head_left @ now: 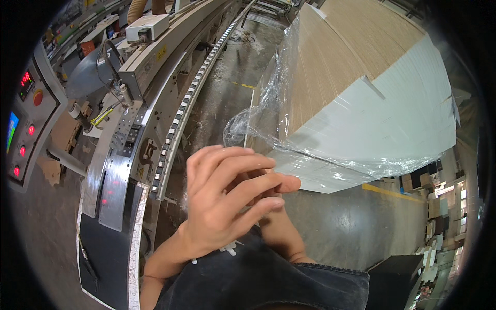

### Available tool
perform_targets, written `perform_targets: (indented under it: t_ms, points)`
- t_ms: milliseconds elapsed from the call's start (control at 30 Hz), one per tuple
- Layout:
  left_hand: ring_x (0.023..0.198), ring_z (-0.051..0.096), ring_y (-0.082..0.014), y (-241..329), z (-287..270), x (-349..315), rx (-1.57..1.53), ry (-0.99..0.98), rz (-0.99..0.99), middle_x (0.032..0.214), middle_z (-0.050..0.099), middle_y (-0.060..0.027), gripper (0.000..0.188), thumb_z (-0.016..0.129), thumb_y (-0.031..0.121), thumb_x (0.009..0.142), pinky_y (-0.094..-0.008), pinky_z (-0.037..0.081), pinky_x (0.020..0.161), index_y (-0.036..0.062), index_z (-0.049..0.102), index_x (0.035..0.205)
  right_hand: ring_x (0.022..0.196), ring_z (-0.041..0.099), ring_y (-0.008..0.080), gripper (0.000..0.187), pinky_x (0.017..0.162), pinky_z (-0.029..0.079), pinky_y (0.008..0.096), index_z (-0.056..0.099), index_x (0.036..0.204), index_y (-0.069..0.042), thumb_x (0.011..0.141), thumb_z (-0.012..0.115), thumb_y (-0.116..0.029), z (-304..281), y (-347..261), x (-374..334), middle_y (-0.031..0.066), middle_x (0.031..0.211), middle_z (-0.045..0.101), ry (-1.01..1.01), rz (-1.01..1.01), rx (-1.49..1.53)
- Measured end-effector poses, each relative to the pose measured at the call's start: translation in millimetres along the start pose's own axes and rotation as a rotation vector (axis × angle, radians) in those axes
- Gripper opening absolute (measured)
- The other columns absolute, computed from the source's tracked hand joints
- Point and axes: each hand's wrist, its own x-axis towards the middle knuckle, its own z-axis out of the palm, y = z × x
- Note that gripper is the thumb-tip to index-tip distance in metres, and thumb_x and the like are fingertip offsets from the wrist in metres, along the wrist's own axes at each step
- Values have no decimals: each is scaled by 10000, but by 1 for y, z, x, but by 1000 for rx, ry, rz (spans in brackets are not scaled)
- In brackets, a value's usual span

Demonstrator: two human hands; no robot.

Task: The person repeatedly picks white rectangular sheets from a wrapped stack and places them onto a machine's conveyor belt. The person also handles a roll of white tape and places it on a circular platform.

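My left hand [219,194] is raised in front of my body with its back toward me. Its fingers are stretched, slightly curved and a little apart, pointing right. Behind it, my right hand [273,217] is mostly covered; its wrist and forearm show below. The two hands overlap and appear to touch each other. No object shows in the left hand, and whatever the right fingers do is hidden. Below the hands is my dark apron [268,281] with a small white mark on it.
Left stands a long machine with a roller-chain track [181,111], a metal plate [116,194] and a control panel [33,111] with red lights. To the right is a large stack of wood-coloured and white boards [372,124], partly wrapped in clear film [271,103]. Grey concrete floor [341,222] lies between.
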Motion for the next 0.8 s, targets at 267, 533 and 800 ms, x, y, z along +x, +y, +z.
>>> perform_targets:
  t_ms: [267, 533, 800]
  points:
    - [1141, 654, -288, 41, 69, 6, -45, -94, 38, 1059, 770, -9, 299, 914, 183, 732, -491, 401, 1078, 159, 814, 1012, 761, 711, 137, 400, 651, 569, 250, 731, 803, -48, 788, 922, -398, 4, -76, -40, 75, 808, 739, 71, 93, -305]
    - [1159, 642, -270, 60, 94, 5, -256, -91, -14, 1037, 758, 16, 247, 870, 110, 773, -466, 380, 1083, 142, 789, 1004, 674, 645, 108, 470, 576, 495, 230, 689, 758, -77, 809, 898, -495, 34, -90, -63, 19, 740, 682, 277, -101, -418]
    - [1148, 651, -282, 69, 80, 7, -262, -89, -74, 992, 764, -10, 260, 878, 151, 781, -467, 363, 1102, 107, 773, 1015, 672, 577, 73, 526, 566, 432, 222, 617, 729, -131, 783, 889, -578, 46, -61, -62, -42, 719, 603, 246, -191, -10]
